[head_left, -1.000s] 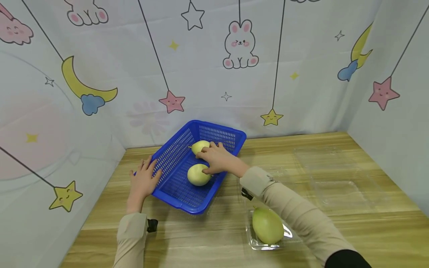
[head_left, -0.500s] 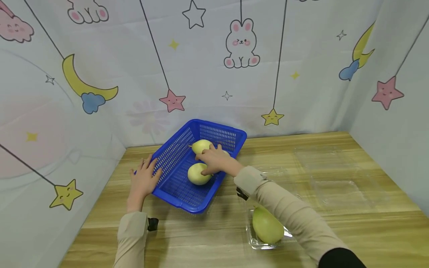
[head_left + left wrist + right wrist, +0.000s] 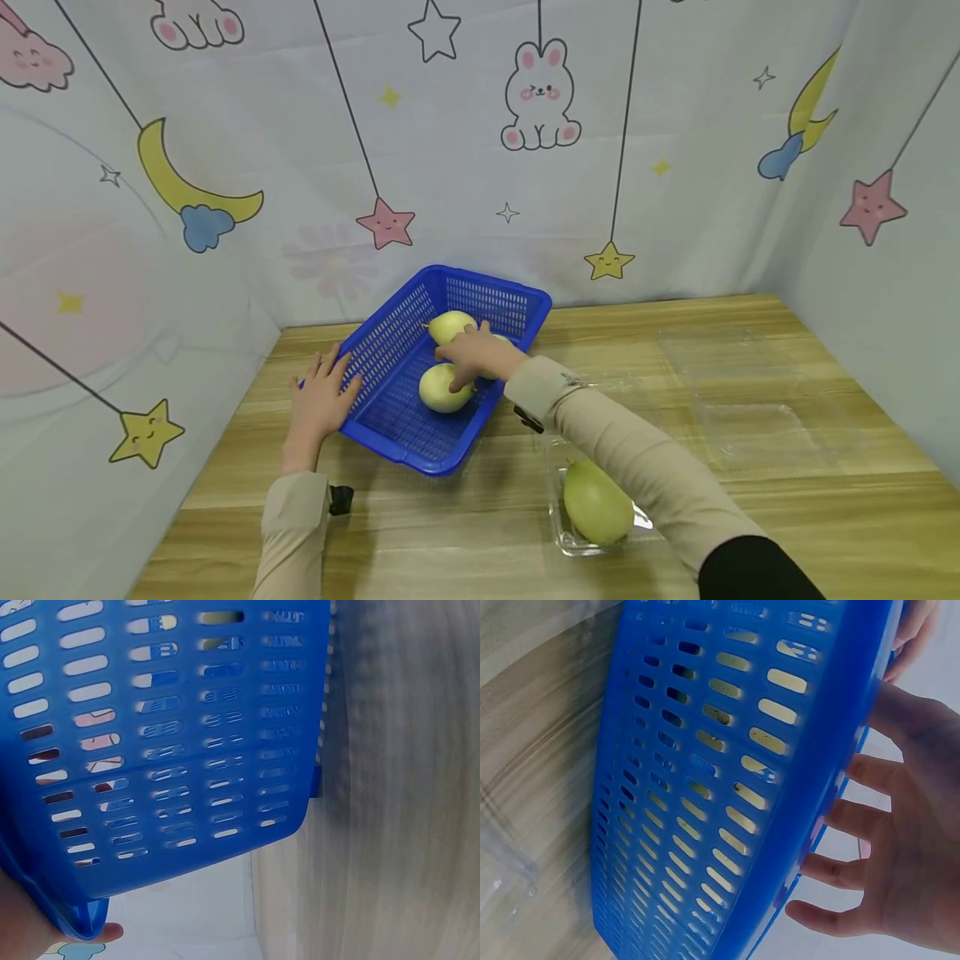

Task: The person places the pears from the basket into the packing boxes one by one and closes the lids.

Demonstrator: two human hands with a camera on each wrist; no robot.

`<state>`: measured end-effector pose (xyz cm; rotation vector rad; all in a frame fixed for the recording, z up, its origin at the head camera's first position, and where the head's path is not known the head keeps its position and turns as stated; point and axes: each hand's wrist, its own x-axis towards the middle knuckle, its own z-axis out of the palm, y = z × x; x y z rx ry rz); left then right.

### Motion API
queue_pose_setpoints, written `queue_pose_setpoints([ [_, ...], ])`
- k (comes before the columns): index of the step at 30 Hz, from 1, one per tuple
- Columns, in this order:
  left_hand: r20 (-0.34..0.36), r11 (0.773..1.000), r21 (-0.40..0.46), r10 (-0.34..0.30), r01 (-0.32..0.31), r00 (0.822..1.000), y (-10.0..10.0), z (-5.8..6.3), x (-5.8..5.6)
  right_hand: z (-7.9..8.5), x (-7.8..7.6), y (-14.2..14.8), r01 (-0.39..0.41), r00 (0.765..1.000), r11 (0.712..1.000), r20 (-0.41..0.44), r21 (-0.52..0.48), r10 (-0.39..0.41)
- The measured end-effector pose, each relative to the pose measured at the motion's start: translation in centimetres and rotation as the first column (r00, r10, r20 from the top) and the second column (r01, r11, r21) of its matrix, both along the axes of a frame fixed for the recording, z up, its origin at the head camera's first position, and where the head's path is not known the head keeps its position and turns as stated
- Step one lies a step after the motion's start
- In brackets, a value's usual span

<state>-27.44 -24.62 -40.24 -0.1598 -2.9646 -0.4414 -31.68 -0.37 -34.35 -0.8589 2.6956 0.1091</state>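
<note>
Three pale yellow-green pears lie in a blue slatted plastic basket (image 3: pixel 390 450): a rear pear (image 3: pixel 450 327), a front pear (image 3: pixel 442 390) and a right-hand pear (image 3: pixel 497 340) partly covered by my right hand. That right hand (image 3: pixel 480 353) reaches over the basket's right rim with its fingers spread, thumb right at the front pear. The right wrist view shows the spread fingers (image 3: pixel 851 821) beyond the rim, pears showing through the slots. My left hand (image 3: pixel 318 404) rests on the basket's left corner, fingers extended; in the left wrist view it sits at the rim.
A larger green pear (image 3: pixel 597 504) sits in a clear plastic container (image 3: pixel 566 546) under my right forearm. More clear plastic containers (image 3: pixel 757 425) stand on the right of the wooden table (image 3: pixel 420 542). A printed white curtain (image 3: pixel 465 167) hangs behind.
My right hand and forearm have shifted slightly left and the wrist has turned, uncovering more of the right-hand pear. The left hand and basket stay where they were.
</note>
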Motion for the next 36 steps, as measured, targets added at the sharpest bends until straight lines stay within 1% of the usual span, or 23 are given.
queue_pose_setpoints([
  [6,-0.003,1.0,0.0,-0.002,0.002,1.0,0.0,0.0,0.0,-0.2,-0.2,-0.6,0.015,1.0,0.998,0.014,0.056,-0.016],
  [10,-0.014,1.0,-0.001,-0.006,0.006,1.0,0.0,0.1,0.0,-0.1,0.0,-0.9,0.007,1.0,0.995,0.022,0.104,-0.009],
  [12,-0.018,1.0,-0.003,-0.006,0.006,1.0,0.0,0.1,0.0,-0.1,0.0,-1.1,0.001,1.0,0.993,0.012,0.121,-0.002],
  [21,-0.009,1.0,-0.001,-0.007,0.007,1.0,0.0,0.1,0.0,-1.3,0.5,-1.5,-0.021,0.996,0.981,-0.076,0.193,0.036],
  [26,-0.008,1.0,0.007,-0.006,0.006,1.0,-0.1,0.1,0.0,-2.0,0.7,-1.7,-0.038,0.99,0.973,-0.126,0.228,0.068],
  [31,-0.006,1.0,0.007,-0.004,0.004,1.0,-0.1,0.1,0.1,-2.7,0.7,-1.9,-0.049,0.98,0.97,-0.176,0.238,0.092],
  [36,-0.005,1.0,0.003,-0.006,0.006,1.0,-0.1,0.0,0.1,-3.2,0.9,-2.1,-0.079,0.962,0.965,-0.233,0.251,0.14],
])
